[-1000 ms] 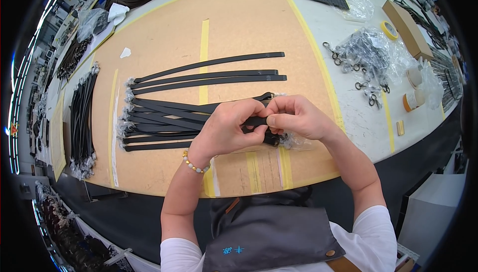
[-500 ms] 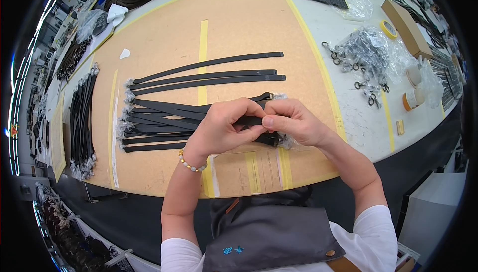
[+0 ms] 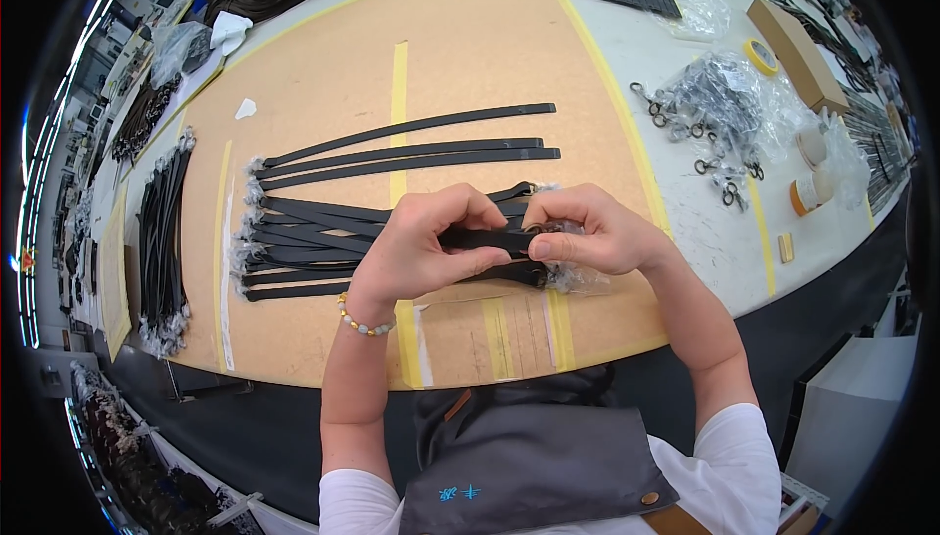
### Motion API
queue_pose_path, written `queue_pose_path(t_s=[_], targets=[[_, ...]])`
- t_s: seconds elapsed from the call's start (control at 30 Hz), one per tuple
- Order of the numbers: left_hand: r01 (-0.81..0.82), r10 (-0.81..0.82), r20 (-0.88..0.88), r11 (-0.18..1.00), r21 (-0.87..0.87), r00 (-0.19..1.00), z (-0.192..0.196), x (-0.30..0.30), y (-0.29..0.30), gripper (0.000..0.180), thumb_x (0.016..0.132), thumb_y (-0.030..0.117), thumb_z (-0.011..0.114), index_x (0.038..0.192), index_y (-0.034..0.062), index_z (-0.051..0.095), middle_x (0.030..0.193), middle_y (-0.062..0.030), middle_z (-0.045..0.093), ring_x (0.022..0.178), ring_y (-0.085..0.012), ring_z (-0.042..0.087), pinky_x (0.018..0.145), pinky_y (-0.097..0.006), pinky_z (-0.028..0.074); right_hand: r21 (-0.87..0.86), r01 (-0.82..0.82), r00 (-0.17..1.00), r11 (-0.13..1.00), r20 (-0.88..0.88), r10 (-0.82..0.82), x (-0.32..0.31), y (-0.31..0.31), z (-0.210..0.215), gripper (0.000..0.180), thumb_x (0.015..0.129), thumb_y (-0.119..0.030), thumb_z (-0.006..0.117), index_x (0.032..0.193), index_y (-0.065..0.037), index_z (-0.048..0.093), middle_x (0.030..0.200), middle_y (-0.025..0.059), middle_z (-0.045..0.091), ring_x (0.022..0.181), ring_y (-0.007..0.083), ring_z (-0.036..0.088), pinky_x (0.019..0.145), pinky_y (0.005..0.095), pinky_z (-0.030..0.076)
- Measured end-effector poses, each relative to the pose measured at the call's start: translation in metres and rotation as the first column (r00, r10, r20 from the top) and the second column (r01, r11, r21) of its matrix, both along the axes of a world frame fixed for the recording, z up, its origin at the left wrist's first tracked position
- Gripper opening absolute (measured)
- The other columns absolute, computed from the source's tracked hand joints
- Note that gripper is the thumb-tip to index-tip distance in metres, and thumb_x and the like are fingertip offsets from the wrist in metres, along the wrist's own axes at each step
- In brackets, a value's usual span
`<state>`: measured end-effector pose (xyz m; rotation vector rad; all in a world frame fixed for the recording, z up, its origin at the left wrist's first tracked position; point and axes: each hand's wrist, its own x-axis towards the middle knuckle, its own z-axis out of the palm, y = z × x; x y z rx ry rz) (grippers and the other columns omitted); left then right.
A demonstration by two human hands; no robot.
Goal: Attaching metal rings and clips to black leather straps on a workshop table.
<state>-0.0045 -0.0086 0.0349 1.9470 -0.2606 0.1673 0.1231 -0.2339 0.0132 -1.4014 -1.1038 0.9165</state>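
Pinching together, the left hand (image 3: 423, 246) and right hand (image 3: 587, 232) are closed on a black strap (image 3: 487, 238) above a cork board (image 3: 470, 55), strap pile (image 3: 304, 232) beside.

Both bare forearms are entering from the lower edge and converging toward the middle of the view. The left hand (image 3: 421, 246) is lying palm down, fingers curled inward, thumb tucked under and pressing toward the fingertips in a pinch. The left wrist is slightly bent. The right hand (image 3: 592, 232) is sitting level with it, knuckles up, fingers bent, thumb and forefinger closing together. The two hands' fingertips are nearly meeting. The right elbow is angling outward.
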Motion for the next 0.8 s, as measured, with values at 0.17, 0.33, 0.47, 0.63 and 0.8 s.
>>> queue_pose_path(t_s=[0.17,0.33,0.47,0.63,0.8], targets=[[0.077,-0.057,-0.111,0.978,0.191,0.992,0.001,0.001,0.001,0.019,0.083,0.009,0.084,0.093,0.0004,0.070,0.078,-0.0077,0.068,0.066,-0.0126,0.063,0.057,-0.027,0.049,0.102,0.042,0.920,0.994,0.384,-0.079,-0.002,0.003,0.005,0.016,0.092,-0.014,0.076,0.098,-0.003,0.067,0.086,0.0082,0.064,0.080,0.0207,0.061,0.070,0.0343,0.049],[0.081,-0.096,0.041,0.959,0.271,0.995,-0.009,0.005,-0.002,0.016,0.087,0.014,0.080,0.092,0.0023,0.069,0.072,-0.0094,0.061,0.060,-0.0229,0.058,0.055,-0.033,0.045,0.211,0.037,0.875,0.977,0.465,-0.134,-0.001,0.007,-0.002,0.014,0.088,-0.011,0.077,0.098,-0.004,0.070,0.085,0.0110,0.063,0.080,0.0293,0.060,0.070,0.0378,0.048],[0.122,-0.143,0.063,0.958,0.260,0.988,-0.017,0.010,-0.004,0.018,0.089,0.013,0.077,0.083,0.0025,0.064,0.065,-0.0107,0.051,0.057,-0.0274,0.053,0.055,-0.036,0.042,0.174,0.055,0.888,0.983,0.443,-0.128,0.001,0.003,-0.001,0.015,0.090,-0.014,0.076,0.099,-0.003,0.070,0.084,0.0113,0.063,0.080,0.0297,0.059,0.070,0.0381,0.047],[0.235,-0.226,-0.064,0.951,0.202,0.972,-0.026,0.015,-0.005,0.027,0.094,0.017,0.073,0.075,0.0010,0.061,0.059,-0.0080,0.046,0.054,-0.0226,0.051,0.053,-0.034,0.040,-0.066,-0.010,0.968,0.998,0.248,0.026,0.009,-0.004,0.000,0.020,0.096,-0.021,0.072,0.102,-0.002,0.069,0.088,0.0101,0.069,0.082,0.0187,0.063,0.074,0.0348,0.049],[0.130,-0.127,-0.160,0.991,0.011,0.979,-0.049,0.027,-0.005,0.024,0.101,0.016,0.066,0.086,-0.0021,0.068,0.071,-0.0072,0.057,0.067,-0.0191,0.059,0.064,-0.030,0.049,0.001,0.273,0.935,0.962,0.237,-0.265,0.037,-0.008,-0.016,0.028,0.098,-0.031,0.070,0.106,-0.003,0.072,0.091,0.0121,0.073,0.082,0.0198,0.067,0.077,0.0349,0.053]])
